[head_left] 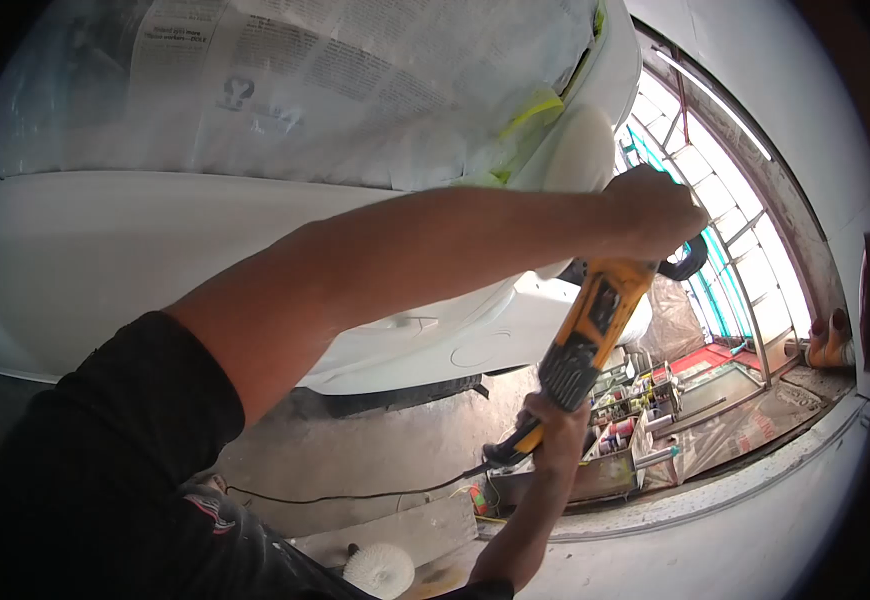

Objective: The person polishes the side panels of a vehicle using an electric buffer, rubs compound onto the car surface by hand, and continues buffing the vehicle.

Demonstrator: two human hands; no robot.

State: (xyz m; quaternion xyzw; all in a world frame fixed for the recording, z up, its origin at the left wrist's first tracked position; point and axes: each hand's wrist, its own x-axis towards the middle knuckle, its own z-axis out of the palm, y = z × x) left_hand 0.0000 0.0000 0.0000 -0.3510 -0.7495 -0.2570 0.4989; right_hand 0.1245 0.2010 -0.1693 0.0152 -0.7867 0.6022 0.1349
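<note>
Both my hands hold a yellow and black corded polisher point(583, 335), tilted with its head end up. My left hand point(655, 212) is closed around the black handle near the head. Lower down, my right hand point(557, 430) wraps the body by the rear grip. The head and pad are mostly hidden behind my left forearm, so contact with the car cannot be told. Beside the tool is a white car point(145, 250) with a rounded white part point(583, 150), apparently its side mirror. Newspaper point(355, 60) and clear plastic cover its glass, held by yellow-green tape point(533, 110).
A black power cord point(355, 497) trails from the polisher across the floor. A round white fluffy pad point(380, 570) lies at the bottom. Cluttered shelving with spools and bottles point(620, 430) stands at right, near a bright barred opening point(745, 230). Part of a tyre point(405, 397) shows under the car.
</note>
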